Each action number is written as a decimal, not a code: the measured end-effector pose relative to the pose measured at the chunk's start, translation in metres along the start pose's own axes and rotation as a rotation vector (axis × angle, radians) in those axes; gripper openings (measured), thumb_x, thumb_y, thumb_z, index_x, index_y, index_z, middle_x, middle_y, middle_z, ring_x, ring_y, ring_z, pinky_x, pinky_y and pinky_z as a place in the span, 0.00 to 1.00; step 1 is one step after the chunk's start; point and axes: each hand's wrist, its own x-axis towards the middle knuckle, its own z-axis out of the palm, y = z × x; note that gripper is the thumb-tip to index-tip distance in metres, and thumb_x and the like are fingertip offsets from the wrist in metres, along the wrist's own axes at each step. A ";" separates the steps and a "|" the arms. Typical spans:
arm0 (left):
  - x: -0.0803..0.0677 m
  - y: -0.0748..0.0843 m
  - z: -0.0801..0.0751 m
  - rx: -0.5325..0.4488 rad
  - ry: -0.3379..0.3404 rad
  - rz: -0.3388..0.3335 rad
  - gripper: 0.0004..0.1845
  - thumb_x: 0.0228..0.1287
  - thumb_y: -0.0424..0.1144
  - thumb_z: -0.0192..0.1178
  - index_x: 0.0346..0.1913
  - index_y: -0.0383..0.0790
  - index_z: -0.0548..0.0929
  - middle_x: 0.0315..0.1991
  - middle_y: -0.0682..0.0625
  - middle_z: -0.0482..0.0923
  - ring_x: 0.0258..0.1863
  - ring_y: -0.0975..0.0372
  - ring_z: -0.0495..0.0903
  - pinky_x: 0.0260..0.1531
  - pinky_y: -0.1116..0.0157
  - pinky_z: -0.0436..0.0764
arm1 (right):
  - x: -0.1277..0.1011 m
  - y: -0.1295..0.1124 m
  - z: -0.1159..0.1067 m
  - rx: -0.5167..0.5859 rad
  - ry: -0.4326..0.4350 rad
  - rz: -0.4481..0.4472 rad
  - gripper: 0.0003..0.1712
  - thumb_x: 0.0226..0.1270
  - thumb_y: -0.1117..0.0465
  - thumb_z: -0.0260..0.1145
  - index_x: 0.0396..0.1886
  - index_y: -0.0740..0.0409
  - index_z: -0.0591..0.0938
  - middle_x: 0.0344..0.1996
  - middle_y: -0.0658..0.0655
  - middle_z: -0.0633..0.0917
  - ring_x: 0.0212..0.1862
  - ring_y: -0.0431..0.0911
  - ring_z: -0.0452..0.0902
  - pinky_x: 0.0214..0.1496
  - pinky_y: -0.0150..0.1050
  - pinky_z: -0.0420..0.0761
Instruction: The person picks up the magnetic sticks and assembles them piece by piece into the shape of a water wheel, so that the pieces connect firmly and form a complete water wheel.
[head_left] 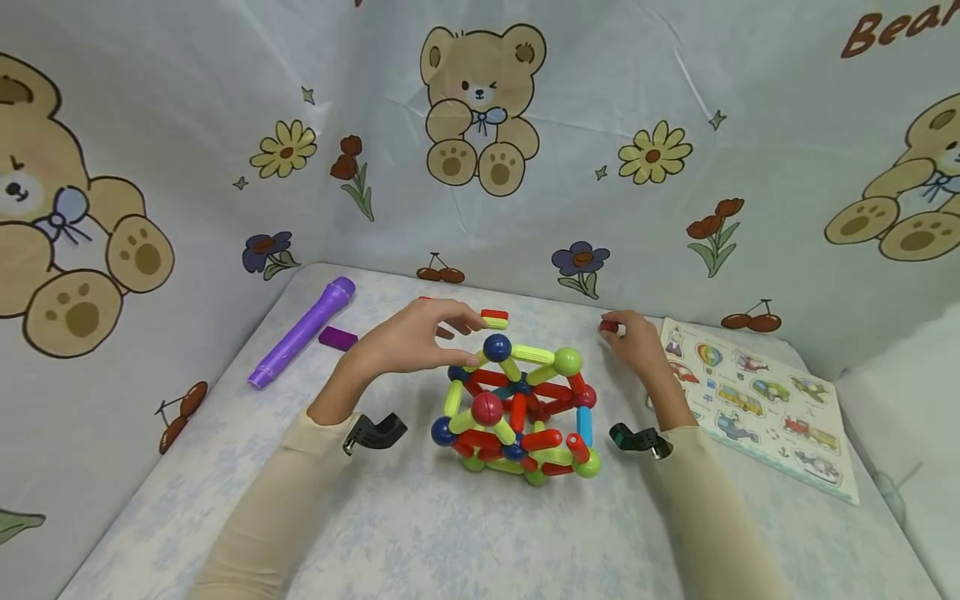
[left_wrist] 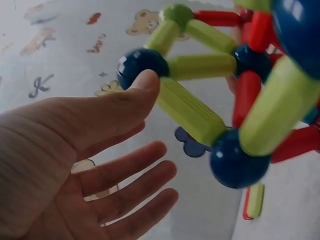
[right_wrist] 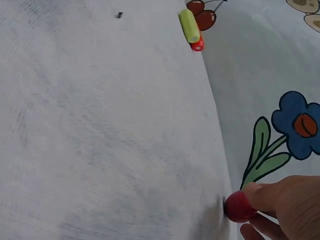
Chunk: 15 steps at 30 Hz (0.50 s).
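my right fingertips (right_wrist: 260,195) pinch a red ball (right_wrist: 239,206) just above the table (head_left: 390,533), close to its far edge where the bear-print cloth (head_left: 675,100) rises. my right hand (head_left: 637,342) sits between the rod-and-ball structure (head_left: 517,408) and the wooden puzzle board (head_left: 757,408), with open room on both sides. my left hand (head_left: 408,337) is spread, fingers apart and relaxed, the thumb tip (left_wrist: 147,82) touching a blue ball (left_wrist: 142,65) at the structure's top. beyond it lie two loose rods, a yellow-green rod (right_wrist: 189,25) and a red rod (head_left: 494,314), side by side near the back edge. a purple tube (head_left: 303,332) and purple block (head_left: 338,337) lie well apart to the left.
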 end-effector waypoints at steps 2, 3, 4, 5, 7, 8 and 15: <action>0.001 -0.008 0.001 -0.021 -0.064 -0.031 0.24 0.67 0.41 0.78 0.64 0.41 0.86 0.60 0.46 0.86 0.59 0.52 0.86 0.60 0.53 0.86 | -0.004 0.000 0.004 -0.010 0.014 0.007 0.22 0.79 0.66 0.66 0.68 0.71 0.81 0.60 0.75 0.82 0.58 0.66 0.78 0.62 0.63 0.80; 0.001 -0.011 0.001 -0.028 -0.093 -0.040 0.24 0.68 0.41 0.77 0.64 0.41 0.86 0.60 0.45 0.87 0.59 0.53 0.87 0.59 0.54 0.87 | -0.007 0.000 0.006 -0.013 0.019 0.007 0.23 0.79 0.66 0.67 0.67 0.71 0.81 0.60 0.75 0.82 0.58 0.66 0.79 0.62 0.63 0.80; 0.002 -0.013 0.002 -0.027 -0.118 -0.047 0.23 0.68 0.41 0.77 0.63 0.41 0.86 0.59 0.45 0.87 0.58 0.53 0.87 0.58 0.55 0.87 | -0.011 0.001 0.007 -0.014 0.024 0.008 0.23 0.78 0.65 0.68 0.67 0.72 0.81 0.60 0.75 0.82 0.58 0.67 0.80 0.62 0.63 0.81; 0.003 -0.016 0.002 -0.022 -0.138 -0.048 0.22 0.69 0.41 0.76 0.62 0.42 0.87 0.58 0.46 0.87 0.56 0.54 0.88 0.57 0.56 0.88 | -0.014 0.002 0.008 -0.012 0.026 0.009 0.23 0.78 0.65 0.69 0.67 0.72 0.81 0.59 0.76 0.82 0.58 0.67 0.81 0.62 0.63 0.81; 0.005 -0.021 0.004 -0.006 -0.162 -0.044 0.19 0.69 0.42 0.76 0.60 0.42 0.89 0.56 0.49 0.89 0.53 0.58 0.89 0.54 0.59 0.89 | -0.022 0.002 0.010 -0.004 0.031 0.004 0.23 0.76 0.65 0.70 0.66 0.72 0.82 0.59 0.76 0.82 0.58 0.68 0.82 0.61 0.62 0.83; 0.005 -0.023 0.004 0.002 -0.169 -0.042 0.18 0.69 0.42 0.76 0.58 0.43 0.90 0.54 0.50 0.89 0.51 0.59 0.89 0.53 0.59 0.89 | -0.026 0.002 0.010 0.002 0.028 0.004 0.24 0.76 0.64 0.71 0.66 0.72 0.82 0.58 0.76 0.82 0.58 0.68 0.83 0.61 0.62 0.83; 0.009 -0.030 0.006 0.028 -0.191 -0.059 0.11 0.66 0.42 0.79 0.49 0.46 0.93 0.44 0.57 0.91 0.48 0.61 0.88 0.51 0.60 0.88 | -0.053 -0.005 0.002 0.021 -0.008 0.039 0.25 0.75 0.59 0.74 0.65 0.67 0.83 0.57 0.72 0.84 0.59 0.67 0.83 0.59 0.62 0.85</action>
